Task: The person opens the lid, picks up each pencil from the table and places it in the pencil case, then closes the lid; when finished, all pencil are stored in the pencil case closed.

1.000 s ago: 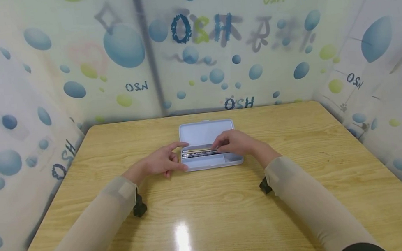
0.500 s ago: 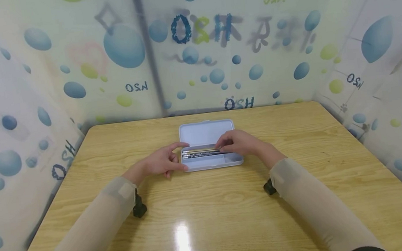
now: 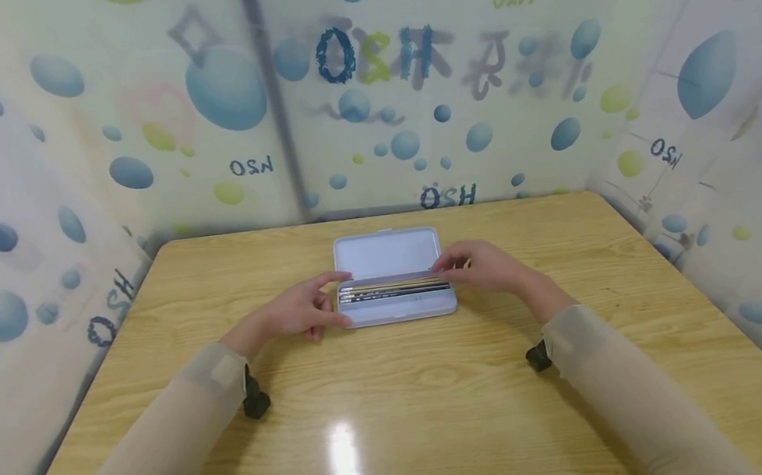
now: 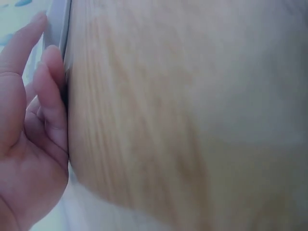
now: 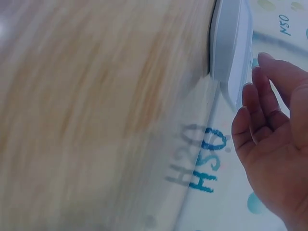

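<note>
A pale blue-white pencil case [image 3: 400, 316] lies open on the wooden table, its lid [image 3: 386, 253] tipped back. Inside lie several pencils [image 3: 394, 292], dark ones and a yellow one, side by side with light ends to the left. My left hand [image 3: 300, 308] holds the case's left end, thumb at the front corner and index finger at the back; its other fingers curl beside the case. Over the right end, my right hand [image 3: 486, 265] has loosely bent fingers and nothing visible between them. In the right wrist view its fingertips are near the case [image 5: 231, 43].
The wooden table [image 3: 435, 404] extends around the case on all sides. Patterned curtains [image 3: 402, 110] enclose its back and both sides. Dark wrist cameras [image 3: 255, 401] hang beneath both sleeves.
My right hand has slid rightward along the pencils to the case's right end and come away from them. More of the pencils shows. The left hand keeps its place on the case.
</note>
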`<act>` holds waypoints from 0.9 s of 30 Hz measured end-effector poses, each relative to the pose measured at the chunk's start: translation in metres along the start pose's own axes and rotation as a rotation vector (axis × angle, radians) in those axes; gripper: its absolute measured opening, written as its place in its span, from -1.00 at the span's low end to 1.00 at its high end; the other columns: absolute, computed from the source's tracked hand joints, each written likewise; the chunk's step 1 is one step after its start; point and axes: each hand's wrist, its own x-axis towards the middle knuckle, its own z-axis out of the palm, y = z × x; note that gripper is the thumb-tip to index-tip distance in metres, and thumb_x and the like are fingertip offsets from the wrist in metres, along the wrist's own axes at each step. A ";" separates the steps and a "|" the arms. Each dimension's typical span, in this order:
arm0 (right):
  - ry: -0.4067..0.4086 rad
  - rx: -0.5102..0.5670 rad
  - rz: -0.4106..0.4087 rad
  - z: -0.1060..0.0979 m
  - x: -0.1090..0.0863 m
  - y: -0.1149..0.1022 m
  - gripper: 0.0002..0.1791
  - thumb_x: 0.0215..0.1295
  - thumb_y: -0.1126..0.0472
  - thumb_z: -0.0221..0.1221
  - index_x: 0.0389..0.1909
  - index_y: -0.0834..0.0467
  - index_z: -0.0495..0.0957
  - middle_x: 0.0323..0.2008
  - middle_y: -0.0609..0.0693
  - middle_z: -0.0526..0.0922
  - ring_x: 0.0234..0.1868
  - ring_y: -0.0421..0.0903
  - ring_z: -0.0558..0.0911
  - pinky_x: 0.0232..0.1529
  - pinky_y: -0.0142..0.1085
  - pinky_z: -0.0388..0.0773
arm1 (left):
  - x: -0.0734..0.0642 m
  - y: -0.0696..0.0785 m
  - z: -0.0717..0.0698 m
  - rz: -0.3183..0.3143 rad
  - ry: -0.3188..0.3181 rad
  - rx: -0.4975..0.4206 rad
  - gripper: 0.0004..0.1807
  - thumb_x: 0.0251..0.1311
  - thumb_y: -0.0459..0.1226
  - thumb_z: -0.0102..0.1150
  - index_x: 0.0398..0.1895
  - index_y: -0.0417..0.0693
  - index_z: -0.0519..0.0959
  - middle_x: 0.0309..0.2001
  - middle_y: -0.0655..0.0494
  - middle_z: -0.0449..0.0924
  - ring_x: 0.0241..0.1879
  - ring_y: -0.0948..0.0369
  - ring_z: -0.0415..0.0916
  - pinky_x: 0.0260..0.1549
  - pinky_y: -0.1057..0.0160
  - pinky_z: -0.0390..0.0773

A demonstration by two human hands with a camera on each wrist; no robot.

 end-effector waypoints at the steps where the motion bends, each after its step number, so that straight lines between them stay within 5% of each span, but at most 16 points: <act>1: 0.007 0.004 0.004 -0.002 -0.003 0.002 -0.76 0.61 0.15 0.29 0.15 0.04 0.80 0.09 0.01 0.81 0.04 0.00 0.64 0.15 -0.08 0.60 | 0.000 0.000 0.000 0.004 0.002 -0.006 0.03 0.38 -0.05 0.54 0.78 0.22 0.11 -0.42 0.08 0.56 -0.59 0.16 0.58 -0.53 0.27 0.60; 7: 0.040 -0.003 0.032 -0.010 -0.015 0.021 -0.73 0.63 0.11 0.27 0.19 0.08 0.78 0.11 0.05 0.79 0.06 0.02 0.64 0.18 -0.04 0.59 | -0.003 0.000 -0.004 0.014 0.072 -0.030 -0.06 0.50 -0.04 0.42 0.78 0.17 0.10 -0.25 -0.04 0.66 -0.50 0.05 0.69 -0.51 0.23 0.57; 16: 0.061 0.005 0.105 -0.017 -0.019 0.034 -0.63 0.67 0.02 0.22 0.31 0.06 0.71 0.17 0.08 0.75 0.13 0.08 0.62 0.22 -0.02 0.59 | 0.002 0.002 -0.016 0.050 0.316 -0.033 -0.35 0.61 -0.13 0.28 0.66 0.00 0.36 -0.14 -0.22 0.70 -0.33 0.01 0.73 -0.42 0.14 0.70; 27: 0.056 0.069 0.131 -0.017 0.006 0.033 -0.47 0.70 -0.05 0.15 0.53 0.07 0.51 0.30 0.18 0.66 0.21 0.14 0.69 0.16 0.01 0.72 | 0.024 0.003 -0.021 -0.012 0.343 -0.052 -0.28 0.66 -0.07 0.19 0.73 0.00 0.22 0.38 -0.29 0.55 0.11 -0.09 0.77 -0.14 0.14 0.80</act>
